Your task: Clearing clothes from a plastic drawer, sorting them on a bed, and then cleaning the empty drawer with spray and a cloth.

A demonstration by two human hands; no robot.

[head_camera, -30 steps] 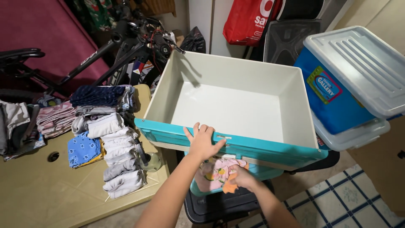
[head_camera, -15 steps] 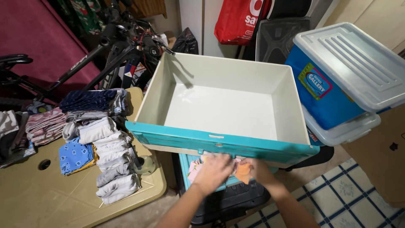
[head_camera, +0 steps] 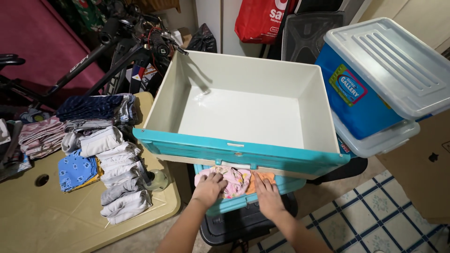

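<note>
A large empty drawer (head_camera: 243, 152), white inside with a teal front, rests pulled out in front of me. Below it a lower teal drawer (head_camera: 243, 202) is partly open and holds pink patterned and orange clothes (head_camera: 236, 180). My left hand (head_camera: 208, 187) lies flat on the pink clothes at the left. My right hand (head_camera: 267, 194) presses flat on the orange cloth at the right. Both hands have their fingers spread and grip nothing.
Rolled and folded clothes (head_camera: 119, 173) lie in rows on a beige table (head_camera: 51, 220) at my left. A blue storage box with a clear lid (head_camera: 375, 79) stands at the right. A bicycle (head_camera: 108, 47) leans behind the table. Tiled floor (head_camera: 375, 220) shows at lower right.
My left hand left the top drawer's front edge and dropped to the lower drawer. Both hands now press the clothes down inside it.
</note>
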